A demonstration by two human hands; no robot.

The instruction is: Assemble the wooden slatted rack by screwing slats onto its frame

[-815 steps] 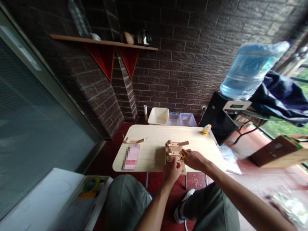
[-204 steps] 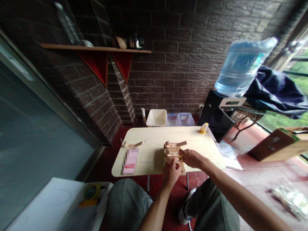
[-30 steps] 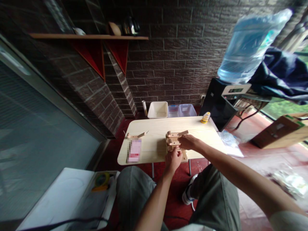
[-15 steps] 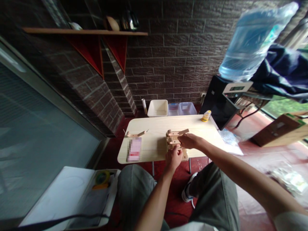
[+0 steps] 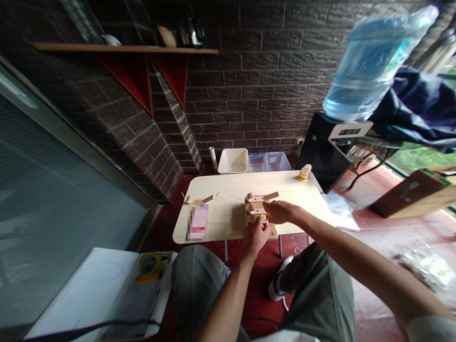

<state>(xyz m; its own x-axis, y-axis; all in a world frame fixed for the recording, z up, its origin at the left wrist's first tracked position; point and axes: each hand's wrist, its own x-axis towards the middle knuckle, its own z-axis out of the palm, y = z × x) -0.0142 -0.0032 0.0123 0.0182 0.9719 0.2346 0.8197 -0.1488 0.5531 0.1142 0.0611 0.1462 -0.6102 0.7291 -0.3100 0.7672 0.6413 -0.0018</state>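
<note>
A light wooden assembly with several rounded bars lies near the front edge of the pale table. My left hand is at its near side, fingers closed on something I cannot make out. Just to the right, my right hand presses against the assembly with bent fingers; a small yellow thing shows beneath it, and what it grips is hidden. Farther left on the table rests a separate wooden piece with a thin tip at its right end, above a pink blurred item.
A yellow-and-clear bottle stands at the table's back right corner. Behind the table are a cream bin and clear plastic boxes. A water dispenser is at the right, and a white case lies open at the lower left.
My right hand has shifted slightly, and the small yellow thing now shows beneath it. My left hand stays in nearly the same place. The view has moved a little.
</note>
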